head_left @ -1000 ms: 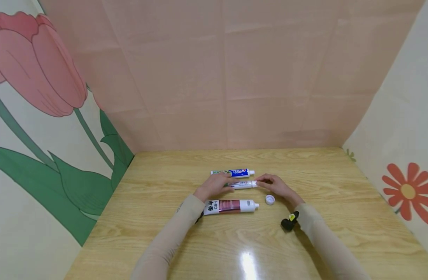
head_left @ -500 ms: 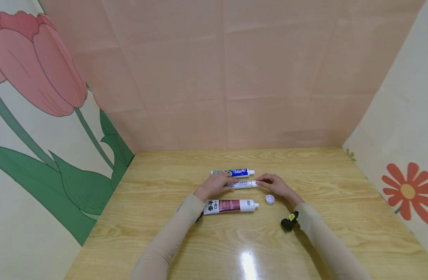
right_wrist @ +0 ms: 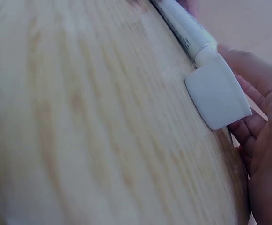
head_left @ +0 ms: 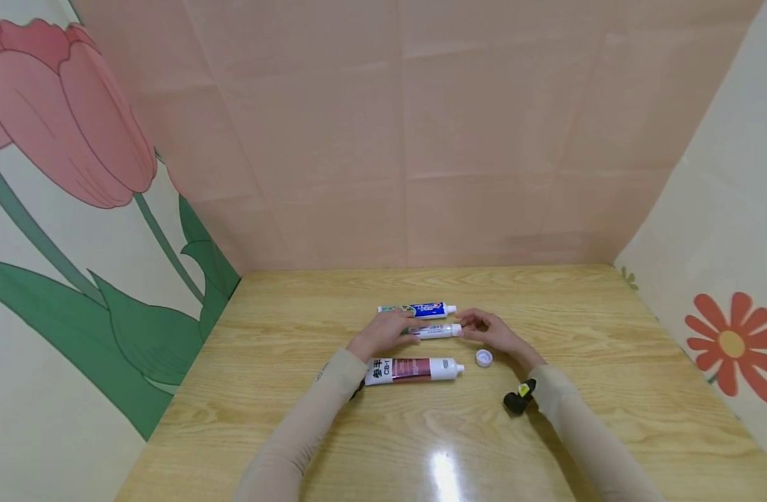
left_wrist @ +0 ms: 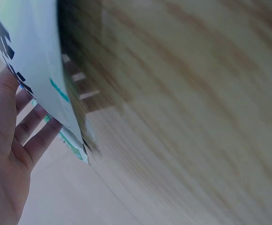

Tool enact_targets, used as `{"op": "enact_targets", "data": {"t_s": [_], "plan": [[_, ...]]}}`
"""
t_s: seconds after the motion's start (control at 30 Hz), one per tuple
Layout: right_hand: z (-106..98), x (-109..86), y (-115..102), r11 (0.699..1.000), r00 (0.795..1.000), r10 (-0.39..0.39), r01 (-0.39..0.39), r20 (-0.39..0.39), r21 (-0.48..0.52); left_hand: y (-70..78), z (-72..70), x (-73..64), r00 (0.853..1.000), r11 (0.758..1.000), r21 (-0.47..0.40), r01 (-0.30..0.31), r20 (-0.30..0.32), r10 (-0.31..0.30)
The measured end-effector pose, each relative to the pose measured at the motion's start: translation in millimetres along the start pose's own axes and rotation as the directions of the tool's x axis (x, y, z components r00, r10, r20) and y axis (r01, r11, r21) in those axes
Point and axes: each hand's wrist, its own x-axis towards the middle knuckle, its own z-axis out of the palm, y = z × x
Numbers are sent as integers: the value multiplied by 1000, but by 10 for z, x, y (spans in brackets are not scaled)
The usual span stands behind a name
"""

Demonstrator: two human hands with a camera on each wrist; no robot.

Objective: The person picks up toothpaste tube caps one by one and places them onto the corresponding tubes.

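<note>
1. The left hand (head_left: 386, 331) grips the white tube (head_left: 436, 331), which lies on the desk (head_left: 383, 432) between the blue-and-green tube (head_left: 429, 310) and the red-and-white tube (head_left: 411, 370).
2. The right hand (head_left: 493, 331) curls its fingers at the white tube's end; whether they pinch it, I cannot quite tell.
3. A loose cap (head_left: 483, 358) sits near the right hand and the red-and-white tube's nozzle (head_left: 461, 367).
</note>
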Motion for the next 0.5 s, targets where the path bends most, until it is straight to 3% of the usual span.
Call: {"op": "enact_targets", "data": {"t_s": [0.2, 0.43, 0.5], "plan": [[-4, 3, 39, 999, 1000, -10, 10, -1, 45, 5, -4, 1, 1000, 1000, 4, 1, -3, -1], [-4, -1, 27, 1000, 1000, 12, -12, 3, 10, 23, -11, 1, 1000, 1000, 2, 6, 0, -6], [1, 16, 122, 1000, 1000, 17, -17, -4, 9, 24, -9, 2, 1000, 1000, 1, 5, 0, -5]]}}
